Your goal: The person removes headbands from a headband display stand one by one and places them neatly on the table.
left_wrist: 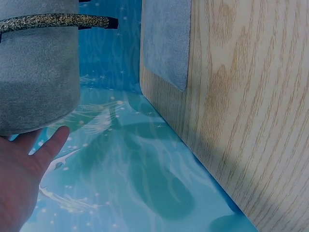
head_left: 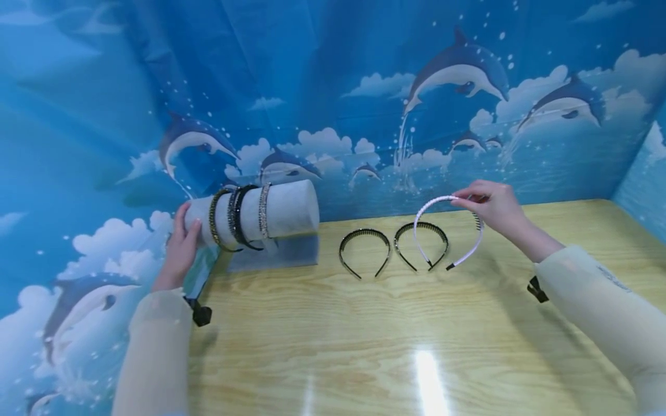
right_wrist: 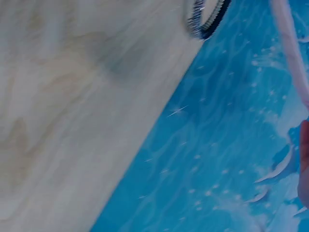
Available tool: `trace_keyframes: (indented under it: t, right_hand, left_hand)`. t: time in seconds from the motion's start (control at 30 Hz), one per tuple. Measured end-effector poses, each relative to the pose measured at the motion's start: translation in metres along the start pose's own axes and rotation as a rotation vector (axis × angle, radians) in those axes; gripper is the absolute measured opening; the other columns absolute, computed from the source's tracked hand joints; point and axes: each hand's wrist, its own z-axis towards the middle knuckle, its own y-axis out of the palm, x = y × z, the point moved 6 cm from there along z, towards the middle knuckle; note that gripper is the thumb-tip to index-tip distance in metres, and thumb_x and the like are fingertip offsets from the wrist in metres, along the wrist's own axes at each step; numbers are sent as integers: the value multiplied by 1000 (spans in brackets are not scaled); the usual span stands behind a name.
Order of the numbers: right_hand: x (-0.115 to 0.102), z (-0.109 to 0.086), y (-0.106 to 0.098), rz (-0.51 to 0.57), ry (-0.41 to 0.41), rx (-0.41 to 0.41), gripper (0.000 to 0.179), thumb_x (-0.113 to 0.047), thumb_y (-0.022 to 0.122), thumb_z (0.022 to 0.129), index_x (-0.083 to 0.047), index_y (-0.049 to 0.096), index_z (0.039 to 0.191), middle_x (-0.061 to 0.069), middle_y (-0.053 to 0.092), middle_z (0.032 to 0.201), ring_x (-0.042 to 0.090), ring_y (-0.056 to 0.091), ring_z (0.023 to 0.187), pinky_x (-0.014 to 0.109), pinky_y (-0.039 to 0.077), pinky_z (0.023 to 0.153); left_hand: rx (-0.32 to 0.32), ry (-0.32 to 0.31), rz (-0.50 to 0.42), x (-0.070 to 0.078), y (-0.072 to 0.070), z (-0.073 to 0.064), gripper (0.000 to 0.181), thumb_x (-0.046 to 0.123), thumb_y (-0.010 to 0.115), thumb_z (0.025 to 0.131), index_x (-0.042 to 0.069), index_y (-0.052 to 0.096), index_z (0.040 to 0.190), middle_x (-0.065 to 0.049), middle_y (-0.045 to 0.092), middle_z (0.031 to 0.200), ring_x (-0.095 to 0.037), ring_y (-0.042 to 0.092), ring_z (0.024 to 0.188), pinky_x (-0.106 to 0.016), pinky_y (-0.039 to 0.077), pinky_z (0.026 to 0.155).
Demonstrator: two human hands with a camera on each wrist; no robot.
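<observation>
My right hand (head_left: pixel 491 207) pinches a pale pink headband (head_left: pixel 428 203) by the upper part of its arch. It hangs with its dark-tipped ends downward, overlapping a dark headband on the table in the head view. At the left, my left hand (head_left: pixel 178 249) rests against the near-left end of a grey, plush-covered headband roll (head_left: pixel 293 211). Its thumb (left_wrist: pixel 57 141) is extended beside the roll's end in the left wrist view, while some fingers are hidden behind it. Several glittery headbands circle the roll, among them a gold-speckled one (left_wrist: pixel 58 20) and a silvery one (head_left: pixel 263 211).
Two dark toothed headbands (head_left: pixel 341 249) lie side by side at the back middle of the wooden table (head_left: pixel 333 335). The roll stands on a flat grey base (head_left: pixel 296 253) at the table's left edge. A blue dolphin-printed curtain (head_left: pixel 322 86) rises behind and at both sides.
</observation>
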Motion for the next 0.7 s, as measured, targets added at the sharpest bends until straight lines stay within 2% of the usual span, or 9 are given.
trace_keyframes:
  t: [0.1, 0.27, 0.4, 0.6, 0.7]
  right_hand:
    - [16, -6, -2, 19, 95, -61, 19, -17, 75, 87, -2, 75, 99, 8, 65, 86, 10, 57, 67, 18, 46, 53]
    - [42, -10, -6, 25, 200, -146, 31, -28, 72, 90, -1, 73, 104, 11, 64, 92, 22, 58, 76, 25, 47, 53]
    - [62, -12, -9, 18, 274, -216, 36, -30, 69, 92, 1, 70, 111, 15, 63, 97, 28, 55, 84, 30, 46, 56]
    - [89, -16, -6, 40, 381, -318, 44, -35, 67, 93, 3, 68, 116, 16, 66, 94, 31, 56, 82, 34, 45, 55]
    - [101, -19, -2, 55, 431, -364, 45, -35, 67, 93, 3, 67, 118, 19, 66, 98, 34, 58, 86, 34, 47, 57]
  left_hand:
    - [2, -4, 3, 0, 0, 0, 65, 59, 30, 99, 41, 4, 155, -23, 14, 158, -54, 17, 137, -70, 12, 106]
    - [12, -5, 20, -1, -1, 0, 66, 60, 30, 99, 39, 3, 155, -24, 14, 157, -55, 17, 136, -70, 13, 106]
    - [14, -7, 27, -1, -1, 1, 66, 61, 30, 99, 39, 4, 155, -23, 13, 158, -55, 17, 137, -70, 13, 106]
    - [1, -20, 21, -1, -1, 3, 66, 63, 29, 98, 43, 3, 154, -19, 7, 160, -53, 13, 139, -71, 11, 106]
    - [-2, -24, 21, -1, 0, 3, 66, 63, 29, 97, 44, 3, 154, -18, 7, 160, -52, 12, 139, -71, 11, 105]
